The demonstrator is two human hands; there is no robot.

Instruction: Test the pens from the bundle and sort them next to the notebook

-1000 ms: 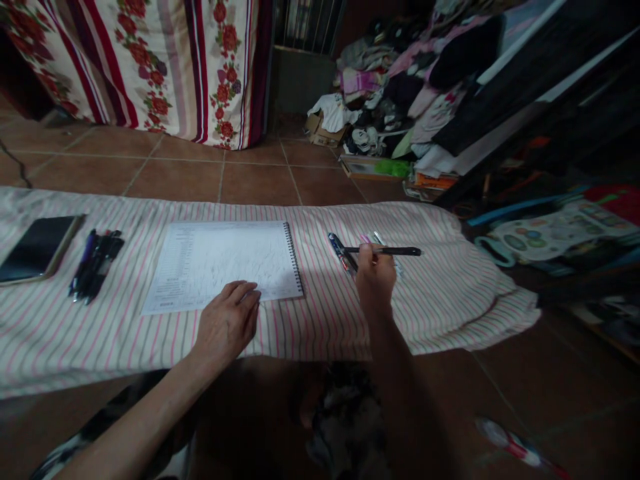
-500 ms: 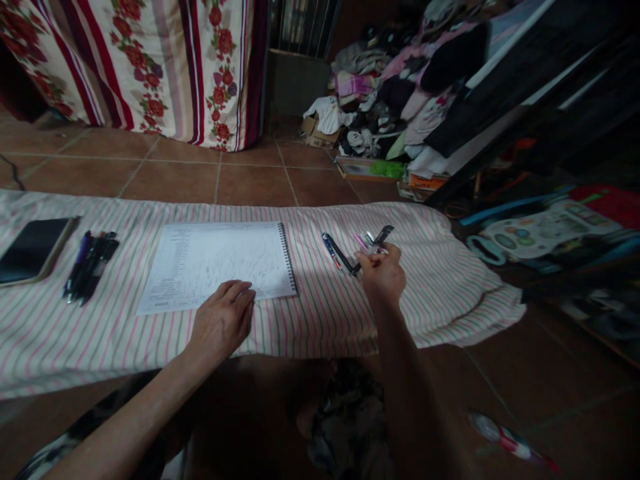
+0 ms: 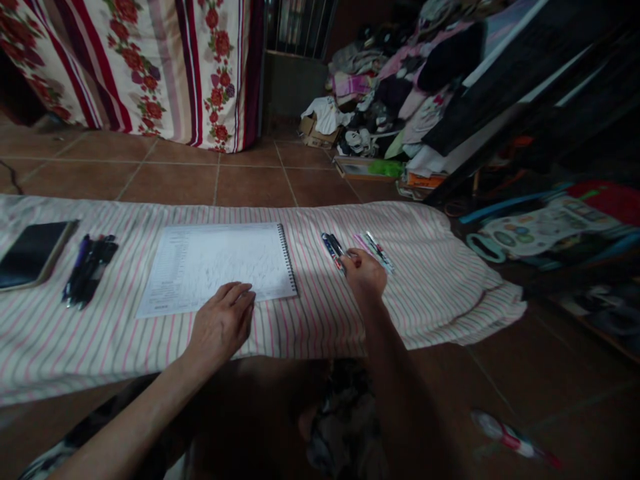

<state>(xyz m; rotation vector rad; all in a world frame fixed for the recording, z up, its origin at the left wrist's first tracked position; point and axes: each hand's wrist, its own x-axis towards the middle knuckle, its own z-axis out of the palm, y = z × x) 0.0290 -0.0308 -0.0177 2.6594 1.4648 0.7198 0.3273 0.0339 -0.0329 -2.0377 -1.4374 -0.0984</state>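
Observation:
My left hand rests on the lower edge of a spiral notebook, fingers stretched out and holding nothing. The notebook's white page carries print along its left side and faint marks across the middle. To the right of it, my right hand is closed in a pinch at the near end of a dark pen. A blue-and-red pen lies just left of that one. Beyond my right knuckles, several thin pink, white and green pens lie side by side.
A dark-screened phone and a bunch of black pens lie at the left on the striped cloth. Clothes are heaped at the back right. A plastic bottle lies on the tiled floor.
My right hand has shifted left, from the pink and green pens to the dark pen. The black item that stuck up above my right fingers no longer shows there. My left hand stays put.

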